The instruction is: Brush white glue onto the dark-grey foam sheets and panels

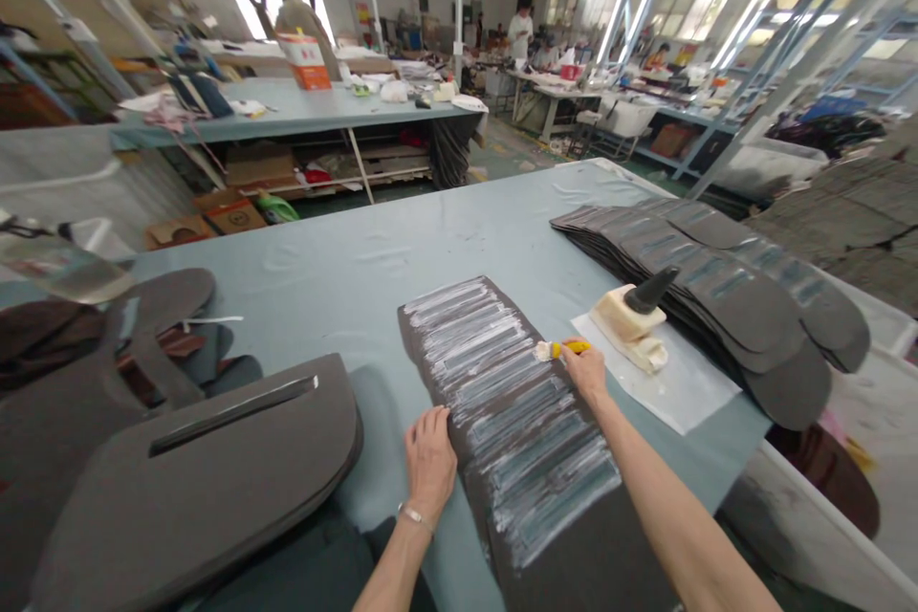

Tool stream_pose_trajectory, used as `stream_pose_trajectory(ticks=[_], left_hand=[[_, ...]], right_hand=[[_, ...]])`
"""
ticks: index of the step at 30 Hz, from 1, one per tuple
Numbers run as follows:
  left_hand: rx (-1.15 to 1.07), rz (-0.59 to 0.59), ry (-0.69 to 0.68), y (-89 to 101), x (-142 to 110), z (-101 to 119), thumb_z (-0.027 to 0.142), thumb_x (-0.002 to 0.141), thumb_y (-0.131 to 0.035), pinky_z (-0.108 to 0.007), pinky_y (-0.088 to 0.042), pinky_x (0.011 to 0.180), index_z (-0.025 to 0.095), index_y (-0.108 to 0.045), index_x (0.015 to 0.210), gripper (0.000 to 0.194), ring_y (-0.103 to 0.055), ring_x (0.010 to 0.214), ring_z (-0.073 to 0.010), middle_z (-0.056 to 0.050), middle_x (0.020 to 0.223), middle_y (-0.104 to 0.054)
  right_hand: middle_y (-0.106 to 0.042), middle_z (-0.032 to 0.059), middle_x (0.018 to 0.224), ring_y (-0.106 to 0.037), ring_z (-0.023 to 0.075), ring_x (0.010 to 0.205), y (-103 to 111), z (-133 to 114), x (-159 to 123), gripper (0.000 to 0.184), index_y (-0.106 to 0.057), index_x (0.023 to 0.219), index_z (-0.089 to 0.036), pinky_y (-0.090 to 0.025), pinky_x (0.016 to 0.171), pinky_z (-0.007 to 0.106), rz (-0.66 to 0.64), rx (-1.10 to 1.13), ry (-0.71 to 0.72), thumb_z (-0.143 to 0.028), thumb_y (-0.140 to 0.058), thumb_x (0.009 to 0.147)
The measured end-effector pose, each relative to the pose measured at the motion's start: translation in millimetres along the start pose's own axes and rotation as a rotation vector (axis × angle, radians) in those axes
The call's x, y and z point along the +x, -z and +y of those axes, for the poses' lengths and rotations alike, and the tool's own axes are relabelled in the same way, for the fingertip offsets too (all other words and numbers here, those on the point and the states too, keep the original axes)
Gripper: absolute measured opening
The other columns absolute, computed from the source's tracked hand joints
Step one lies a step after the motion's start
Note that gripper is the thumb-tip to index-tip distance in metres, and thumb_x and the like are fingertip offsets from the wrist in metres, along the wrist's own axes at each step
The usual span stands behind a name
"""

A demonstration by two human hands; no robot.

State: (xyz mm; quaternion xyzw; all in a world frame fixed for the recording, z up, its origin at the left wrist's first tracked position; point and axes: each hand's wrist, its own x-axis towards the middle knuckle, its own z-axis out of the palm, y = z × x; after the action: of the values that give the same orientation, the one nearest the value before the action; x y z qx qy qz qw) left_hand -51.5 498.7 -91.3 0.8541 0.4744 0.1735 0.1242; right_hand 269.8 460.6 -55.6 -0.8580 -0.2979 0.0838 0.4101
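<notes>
My right hand grips a small yellow-handled glue brush, its bristles touching the right edge of an overlapped row of dark grey fabric pieces streaked with white glue. My left hand lies flat with fingers spread, pressing the left edge of that row. A cream glue pot with a dark cone-shaped spout stands on a white sheet just right of my right hand.
A long fanned row of dark pieces lies at the right. A large dark panel with a slot sits at the front left, with more dark pieces behind it. Other worktables and people stand far back.
</notes>
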Motion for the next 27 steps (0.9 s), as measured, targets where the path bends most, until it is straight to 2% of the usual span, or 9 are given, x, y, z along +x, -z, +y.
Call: stream_pose_trajectory(ticks=[3, 7, 9, 12, 14, 16, 18, 23, 27], left_hand=[[-0.028, 0.008, 0.022, 2.5, 1.3, 1.6, 0.007, 0.084, -0.034, -0.038, -0.032, 0.095, 0.022, -0.052, 0.116, 0.039, -0.046, 0.113, -0.0201, -0.006, 0.119, -0.057], [-0.077, 0.03, 0.14, 7.9, 13.2, 5.0, 0.014, 0.087, -0.033, -0.038, -0.035, 0.09, 0.023, -0.057, 0.105, 0.031, -0.048, 0.105, -0.0209, -0.006, 0.108, -0.06], [-0.088, 0.053, 0.156, 9.3, 21.5, 7.5, 0.016, 0.088, -0.033, -0.038, -0.035, 0.09, 0.023, -0.056, 0.107, 0.03, -0.048, 0.104, -0.0208, -0.006, 0.107, -0.06], [-0.061, 0.023, 0.104, 7.8, 30.1, 11.7, 0.012, 0.085, -0.034, -0.039, -0.033, 0.092, 0.023, -0.054, 0.113, 0.036, -0.048, 0.107, -0.0205, -0.007, 0.113, -0.057], [-0.02, -0.025, 0.064, 5.6, 31.9, 13.3, 0.007, 0.083, -0.034, -0.039, -0.032, 0.092, 0.022, -0.054, 0.114, 0.04, -0.047, 0.108, -0.0206, -0.008, 0.116, -0.056], [0.017, -0.051, 0.034, 4.3, 31.7, 13.3, 0.005, 0.081, -0.034, -0.038, -0.032, 0.092, 0.021, -0.054, 0.114, 0.041, -0.047, 0.108, -0.0207, -0.008, 0.118, -0.055], [0.033, -0.05, 0.019, 4.1, 31.0, 12.7, 0.005, 0.081, -0.034, -0.038, -0.033, 0.092, 0.021, -0.053, 0.115, 0.042, -0.047, 0.109, -0.0207, -0.008, 0.118, -0.054], [-0.002, -0.022, 0.026, 3.0, 30.3, 13.2, 0.002, 0.078, -0.035, -0.037, -0.034, 0.092, 0.021, -0.053, 0.114, 0.044, -0.047, 0.108, -0.0204, -0.008, 0.116, -0.055], [-0.161, -0.016, 0.096, 3.4, 33.2, 9.7, 0.005, 0.079, -0.036, -0.041, -0.034, 0.093, 0.022, -0.055, 0.11, 0.041, -0.049, 0.107, -0.0215, -0.007, 0.114, -0.056]], right_hand=[[-0.056, -0.0021, 0.05, -0.052, 0.0151, 0.051, 8.2, -0.3, 6.1, 0.031, -0.066, 0.082, -0.019, -0.037, 0.054, 0.024, -0.026, -0.087, 0.038, -0.038, -0.045, 0.07], [-0.055, -0.003, 0.049, -0.052, 0.0147, 0.049, 2.1, -32.4, -3.4, 0.029, -0.066, 0.082, -0.02, -0.037, 0.054, 0.024, -0.054, -0.076, 0.07, -0.036, -0.046, 0.071], [-0.055, -0.0032, 0.049, -0.052, 0.0145, 0.05, -12.4, -55.4, -19.6, 0.028, -0.066, 0.083, -0.02, -0.037, 0.053, 0.024, -0.073, 0.008, 0.095, -0.036, -0.046, 0.072], [-0.057, -0.0038, 0.052, -0.053, 0.013, 0.05, -48.2, -86.5, -55.2, 0.026, -0.066, 0.082, -0.021, -0.038, 0.053, 0.022, -0.241, 0.157, 0.2, -0.037, -0.048, 0.074], [-0.057, -0.0049, 0.052, -0.052, 0.0115, 0.049, -70.6, -97.3, -71.8, 0.022, -0.066, 0.08, -0.022, -0.037, 0.051, 0.021, -0.376, 0.211, 0.251, -0.036, -0.049, 0.074], [-0.055, -0.006, 0.049, -0.05, 0.0107, 0.045, -79.4, -96.2, -70.7, 0.02, -0.066, 0.08, -0.022, -0.037, 0.05, 0.02, -0.43, 0.206, 0.227, -0.034, -0.05, 0.073], [-0.053, -0.0063, 0.047, -0.049, 0.011, 0.042, -70.6, -84.6, -50.5, 0.021, -0.065, 0.081, -0.022, -0.036, 0.049, 0.021, -0.376, 0.16, 0.144, -0.032, -0.049, 0.072], [-0.056, -0.0027, 0.049, -0.052, 0.0132, 0.047, -17.3, -49.5, 18.0, 0.023, -0.066, 0.081, -0.02, -0.038, 0.054, 0.023, -0.106, 0.015, 0.018, -0.031, -0.049, 0.071], [-0.058, -0.001, 0.052, -0.052, 0.0135, 0.052, -0.2, -39.6, 21.5, 0.024, -0.068, 0.081, -0.02, -0.038, 0.057, 0.024, -0.049, -0.01, 0.054, -0.032, -0.051, 0.07]])
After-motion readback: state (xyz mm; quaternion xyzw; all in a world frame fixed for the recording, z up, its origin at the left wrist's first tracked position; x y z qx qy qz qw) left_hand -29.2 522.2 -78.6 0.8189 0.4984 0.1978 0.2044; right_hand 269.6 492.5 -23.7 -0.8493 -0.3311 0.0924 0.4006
